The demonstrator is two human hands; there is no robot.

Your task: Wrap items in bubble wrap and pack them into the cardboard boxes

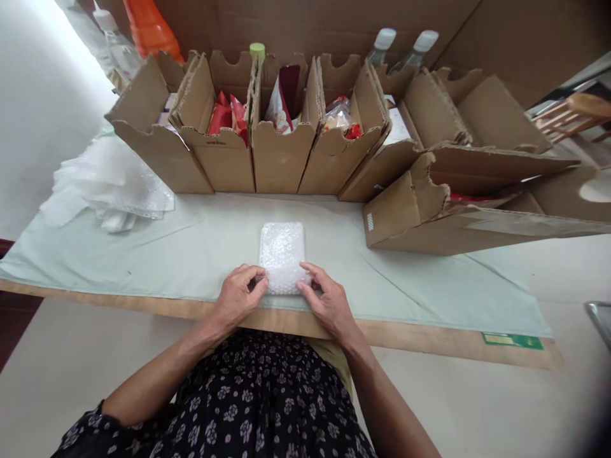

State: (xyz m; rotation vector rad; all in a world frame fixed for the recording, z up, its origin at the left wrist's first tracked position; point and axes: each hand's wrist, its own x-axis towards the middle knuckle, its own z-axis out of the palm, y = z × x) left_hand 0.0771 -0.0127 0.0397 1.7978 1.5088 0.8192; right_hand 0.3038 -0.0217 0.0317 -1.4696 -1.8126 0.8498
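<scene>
A flat, roughly square piece of bubble wrap (282, 250) lies on the pale green cloth near the table's front edge; whether anything is inside it I cannot make out. My left hand (241, 291) pinches its near left corner between thumb and fingers. On the opposite side, my right hand (328, 298) has thumb and forefinger closed on the near right corner. The near strip between both hands looks folded or doubled.
A row of cardboard boxes (277, 162) holding packets stands along the back. Another cardboard box (429, 232) lies at the right. Loose bubble wrap sheets (112, 181) are heaped at the left. Bottles (383, 41) stand behind the boxes. A pale green cloth (200, 261) covers the table.
</scene>
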